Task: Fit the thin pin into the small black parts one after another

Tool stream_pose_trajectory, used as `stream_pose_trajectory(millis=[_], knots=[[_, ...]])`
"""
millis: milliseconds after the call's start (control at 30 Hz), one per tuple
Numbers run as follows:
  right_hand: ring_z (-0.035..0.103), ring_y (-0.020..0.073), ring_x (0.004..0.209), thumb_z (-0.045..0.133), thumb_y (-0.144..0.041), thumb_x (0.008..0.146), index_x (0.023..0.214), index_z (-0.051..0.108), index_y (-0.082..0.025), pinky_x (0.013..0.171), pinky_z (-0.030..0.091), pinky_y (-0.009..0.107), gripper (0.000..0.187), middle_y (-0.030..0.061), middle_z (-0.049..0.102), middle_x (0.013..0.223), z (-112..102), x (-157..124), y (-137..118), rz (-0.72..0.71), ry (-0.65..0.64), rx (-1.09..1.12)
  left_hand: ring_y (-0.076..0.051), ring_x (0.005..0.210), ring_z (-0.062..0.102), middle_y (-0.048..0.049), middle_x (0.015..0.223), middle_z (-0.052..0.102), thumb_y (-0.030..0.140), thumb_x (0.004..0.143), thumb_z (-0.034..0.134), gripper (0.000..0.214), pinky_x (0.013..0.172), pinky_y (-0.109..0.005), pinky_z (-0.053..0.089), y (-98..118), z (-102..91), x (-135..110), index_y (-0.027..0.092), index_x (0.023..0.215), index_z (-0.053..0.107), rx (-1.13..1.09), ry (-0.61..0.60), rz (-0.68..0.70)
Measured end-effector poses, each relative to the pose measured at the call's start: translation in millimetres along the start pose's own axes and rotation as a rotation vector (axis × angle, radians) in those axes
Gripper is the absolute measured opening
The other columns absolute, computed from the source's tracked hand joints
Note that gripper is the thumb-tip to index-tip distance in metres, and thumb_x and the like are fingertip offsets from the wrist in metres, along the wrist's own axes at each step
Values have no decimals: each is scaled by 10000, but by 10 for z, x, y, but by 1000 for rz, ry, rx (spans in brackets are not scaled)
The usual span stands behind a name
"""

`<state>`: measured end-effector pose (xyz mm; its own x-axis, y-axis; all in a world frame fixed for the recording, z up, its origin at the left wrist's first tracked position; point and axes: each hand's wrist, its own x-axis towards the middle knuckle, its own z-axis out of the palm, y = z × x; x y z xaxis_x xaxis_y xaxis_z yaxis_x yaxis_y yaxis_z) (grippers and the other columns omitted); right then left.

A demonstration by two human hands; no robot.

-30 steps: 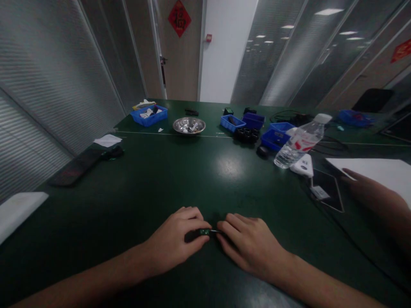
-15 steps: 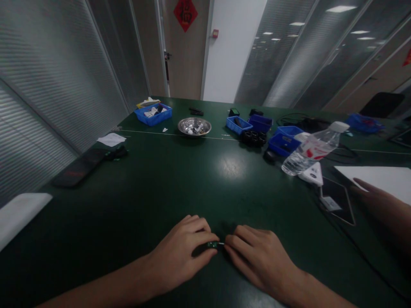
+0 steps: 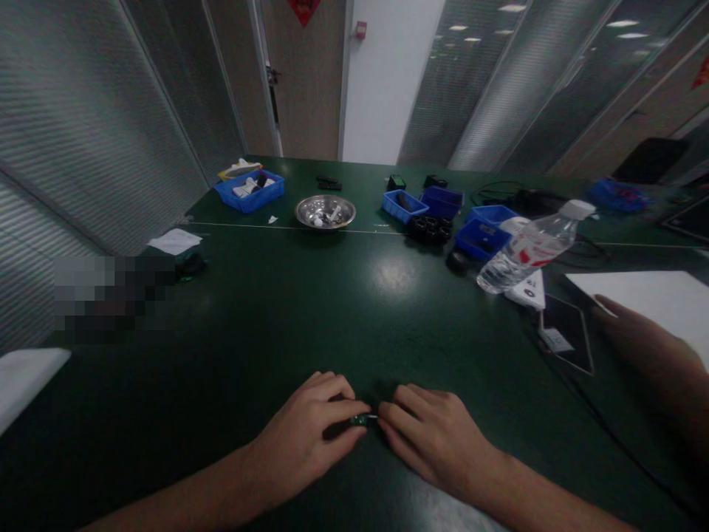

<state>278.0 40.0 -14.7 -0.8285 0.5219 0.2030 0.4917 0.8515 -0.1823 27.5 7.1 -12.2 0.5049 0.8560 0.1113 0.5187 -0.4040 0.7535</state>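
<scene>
Low over the near middle of the dark green table [image 3: 310,303], my left hand [image 3: 313,421] pinches a small green piece that looks like a circuit board [image 3: 359,420] between thumb and fingers. Most of that piece is covered by the fingers. My right hand [image 3: 429,425] is closed just to its right, thumb and forefinger pinched on the end of a thin, light metal pin or wire [image 3: 373,417]. This thin part spans the small gap between the hands and reaches the green piece. Whether it is fixed to the piece, I cannot tell.
A metal bowl [image 3: 325,213] with small bits stands farther back, between a blue tray [image 3: 250,193] and several blue boxes [image 3: 483,235]. A water bottle [image 3: 535,247] leans at right, near a tablet [image 3: 566,332]. Another person's hand [image 3: 636,332] rests by white paper [image 3: 659,292].
The camera view has tilted down and shifted slightly, so the scene sits higher and to the left. Both hands keep the same pinch on the green piece and thin part.
</scene>
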Motion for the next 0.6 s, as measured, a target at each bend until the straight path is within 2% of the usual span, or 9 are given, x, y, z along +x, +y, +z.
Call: stream_pose_trajectory(millis=[367,600], knots=[[581,167,715,463,-248,1055,1042,633,-199,624,416,303,178,28,591,851,-26,20,12,6,14,45,-182,984,592,-27,1047,653,177,948,685,249,894,-333,433,20,-63,32,264,1176,733,-20,-1,-20],[608,173,785,489,-248,1049,1110,658,-194,629,445,299,188,57,645,935,-54,91,52,8,58,53,-190,1054,583,-31,1124,632,161,961,658,280,955,-343,467,-7,-50,28,268,1216,697,-45,16,-67]])
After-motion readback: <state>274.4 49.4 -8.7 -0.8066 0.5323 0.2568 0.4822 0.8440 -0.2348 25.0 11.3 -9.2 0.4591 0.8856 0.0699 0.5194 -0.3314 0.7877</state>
